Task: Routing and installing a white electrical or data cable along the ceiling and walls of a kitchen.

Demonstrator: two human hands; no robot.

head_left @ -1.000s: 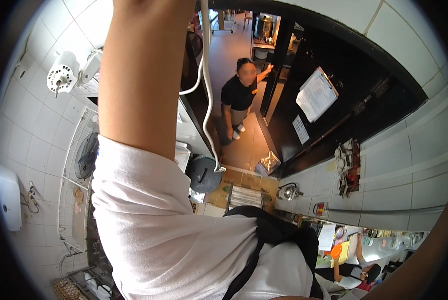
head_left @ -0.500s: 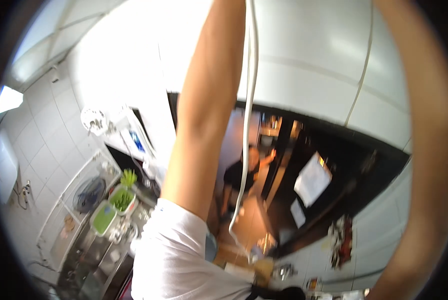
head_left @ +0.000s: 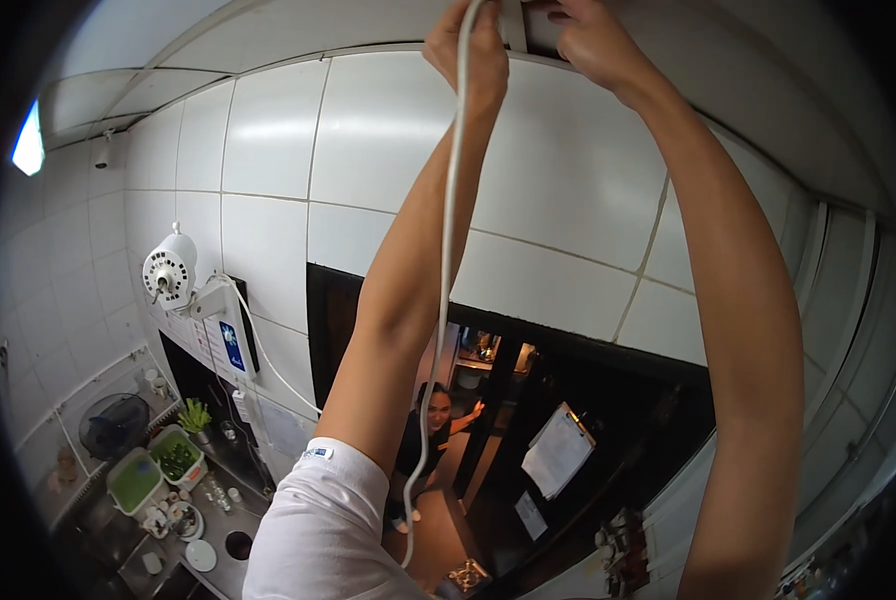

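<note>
Both my arms reach up to where the tiled wall meets the ceiling. A long white cable (head_left: 451, 200) hangs in front of my left forearm and runs up to my left hand (head_left: 476, 55), whose fingers are closed around it near the top edge of the view. To its right, my right hand (head_left: 600, 45) is raised beside a dark gap (head_left: 543, 30) at the ceiling edge. Its fingers are curled, and their tips are partly cut off, so what they hold cannot be made out.
Below is a dark-framed doorway (head_left: 608, 360) where another person (head_left: 433, 425) stands with an arm out. A clipboard with papers (head_left: 560, 450) hangs on the dark panel. At left are a white wall fan motor (head_left: 171, 272) and a steel counter with green tubs (head_left: 136, 482).
The view has tilted upward and steadied, bringing both hands and the ceiling edge into sight. The cable still hangs along my left arm.
</note>
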